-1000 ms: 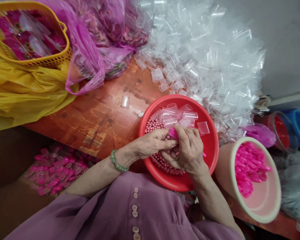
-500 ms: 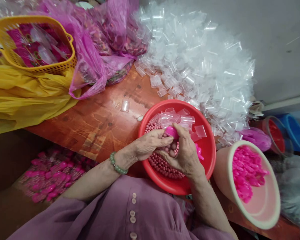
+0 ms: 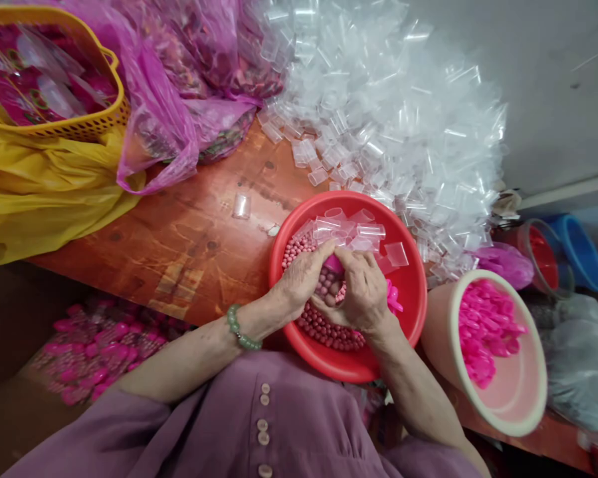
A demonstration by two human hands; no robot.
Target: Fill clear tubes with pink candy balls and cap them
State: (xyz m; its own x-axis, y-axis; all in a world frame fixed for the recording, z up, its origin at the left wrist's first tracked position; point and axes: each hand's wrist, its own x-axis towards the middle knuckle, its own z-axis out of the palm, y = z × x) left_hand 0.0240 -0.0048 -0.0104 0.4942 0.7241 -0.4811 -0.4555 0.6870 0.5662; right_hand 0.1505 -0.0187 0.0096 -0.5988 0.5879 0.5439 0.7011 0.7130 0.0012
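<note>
Both of my hands meet over a red bowl (image 3: 412,292) that holds small pink-brown balls (image 3: 329,328) and several clear plastic tubes (image 3: 351,229). My left hand (image 3: 301,282) and my right hand (image 3: 363,295) pinch together a small clear tube filled with balls (image 3: 330,291), with a pink cap (image 3: 333,264) at its top. Loose pink caps (image 3: 393,299) lie in the bowl just right of my right hand. A green bead bracelet (image 3: 242,330) circles my left wrist.
A big heap of clear tubes (image 3: 393,113) fills the back of the wooden table (image 3: 189,232). A pale bucket of pink caps (image 3: 488,332) stands at the right. A yellow basket (image 3: 44,79), pink bags (image 3: 189,73), a yellow bag (image 3: 44,192) at left; finished pieces (image 3: 99,345) below.
My hands have closed more tightly around the tube and sunk slightly toward the balls in the bowl. The pink cap is now mostly hidden by my fingers. The view shifted a little.
</note>
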